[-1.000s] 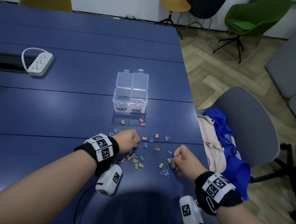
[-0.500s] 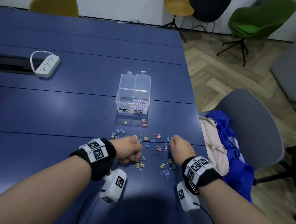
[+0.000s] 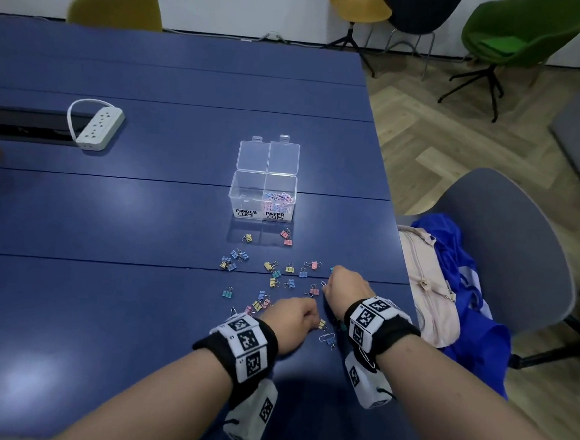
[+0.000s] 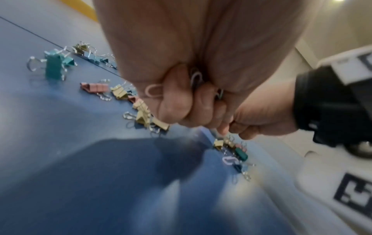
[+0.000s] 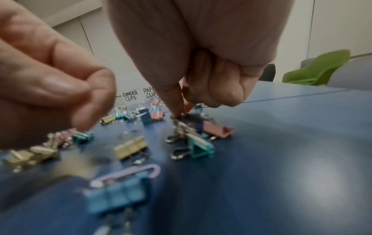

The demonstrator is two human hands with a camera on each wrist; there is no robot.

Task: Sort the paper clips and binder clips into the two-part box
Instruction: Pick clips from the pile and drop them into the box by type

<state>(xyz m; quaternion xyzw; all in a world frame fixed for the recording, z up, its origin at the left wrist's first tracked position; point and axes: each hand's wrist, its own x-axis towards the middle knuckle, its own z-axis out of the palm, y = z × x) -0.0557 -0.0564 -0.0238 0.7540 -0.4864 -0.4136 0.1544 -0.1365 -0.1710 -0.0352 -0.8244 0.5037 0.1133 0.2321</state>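
A clear two-part box [image 3: 247, 196] stands open, labelled BINDER CLIPS on the left and PAPER CLIPS on the right; coloured paper clips [image 3: 279, 198] lie in the right part. Small coloured binder clips [image 3: 273, 273] are scattered on the blue table in front of it. My left hand [image 3: 293, 319] is a fist near the close side of the pile; in its wrist view the left hand [image 4: 181, 103] grips paper clips [image 4: 154, 92]. My right hand [image 3: 342, 285] is further forward, and the right hand [image 5: 181, 111] pinches a paper clip against the table. A lilac paper clip [image 3: 326, 337] lies loose between my wrists.
The table's right edge [image 3: 395, 261] runs close beside my right hand. Past it are a grey chair [image 3: 505, 255], a beige bag [image 3: 424, 287] and blue cloth [image 3: 465, 300]. A white power strip [image 3: 99, 127] lies at the far left.
My right hand has moved forward and left from the near clips to a paper clip by the table seam. My left hand has drawn back toward me and to the right, still closed.
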